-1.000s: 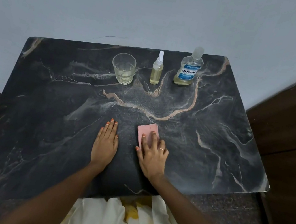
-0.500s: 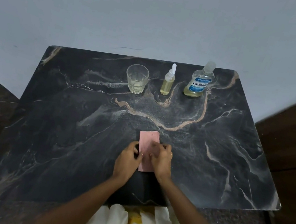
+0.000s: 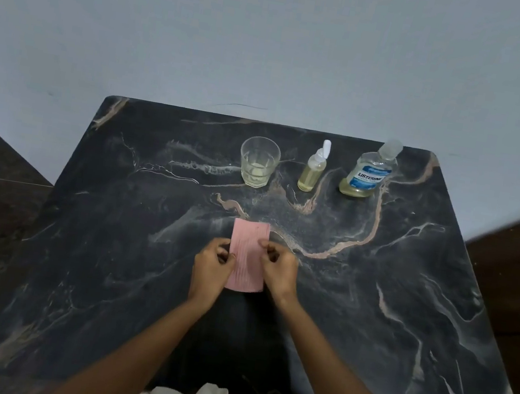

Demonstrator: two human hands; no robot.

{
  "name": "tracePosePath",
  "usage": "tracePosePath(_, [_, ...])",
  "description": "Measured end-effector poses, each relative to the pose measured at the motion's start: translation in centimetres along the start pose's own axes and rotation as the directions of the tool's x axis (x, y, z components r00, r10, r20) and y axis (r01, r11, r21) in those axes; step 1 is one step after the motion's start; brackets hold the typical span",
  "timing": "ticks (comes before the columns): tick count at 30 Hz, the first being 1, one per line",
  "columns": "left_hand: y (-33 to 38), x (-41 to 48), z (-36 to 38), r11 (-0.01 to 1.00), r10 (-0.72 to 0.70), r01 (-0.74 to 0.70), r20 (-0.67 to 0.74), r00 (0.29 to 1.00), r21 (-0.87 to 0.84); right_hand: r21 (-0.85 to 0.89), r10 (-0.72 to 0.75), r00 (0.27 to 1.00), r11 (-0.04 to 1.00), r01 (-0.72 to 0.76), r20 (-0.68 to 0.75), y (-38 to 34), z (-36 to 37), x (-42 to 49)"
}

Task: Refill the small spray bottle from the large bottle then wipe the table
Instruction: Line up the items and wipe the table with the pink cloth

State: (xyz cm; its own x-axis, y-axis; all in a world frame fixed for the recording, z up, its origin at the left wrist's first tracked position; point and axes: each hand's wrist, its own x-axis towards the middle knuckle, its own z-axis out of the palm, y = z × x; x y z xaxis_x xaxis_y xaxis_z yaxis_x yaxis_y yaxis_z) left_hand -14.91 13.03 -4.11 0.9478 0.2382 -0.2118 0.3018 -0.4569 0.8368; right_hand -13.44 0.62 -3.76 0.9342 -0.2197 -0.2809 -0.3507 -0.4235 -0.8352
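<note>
Left hand point(image 3: 213, 262) and right hand point(image 3: 278, 268) pinch pink cloth point(image 3: 248, 255) mid-tabletop point(image 3: 404, 303); best flatten cloth, sweep edge to edge, skirt bottles at far edge.

Both side edges of the cloth point(image 3: 248, 255) are covered by the left hand point(image 3: 212, 265) and right hand point(image 3: 277, 272), whose curled fingertips hide their grip. Both forearms run off the bottom edge. On the large bottle point(image 3: 368, 172), the label's small print under the brand name is too small to read.
</note>
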Motion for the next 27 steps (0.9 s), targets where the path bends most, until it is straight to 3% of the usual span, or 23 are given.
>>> tracePosePath(12, [0.4, 10.9, -5.2, 0.999, -0.033, 0.033, -0.178, 0.983, 0.000, -0.119, -0.155, 0.985, 0.979, 0.164, 0.080, -8.4, 7.0, 6.7])
tracePosePath(27, [0.2, 19.8, -6.2, 0.996, -0.036, 0.044, -0.103, 0.994, 0.079, -0.347, -0.136, 0.979, 0.920, 0.183, 0.154, -10.5, 11.5, 14.2])
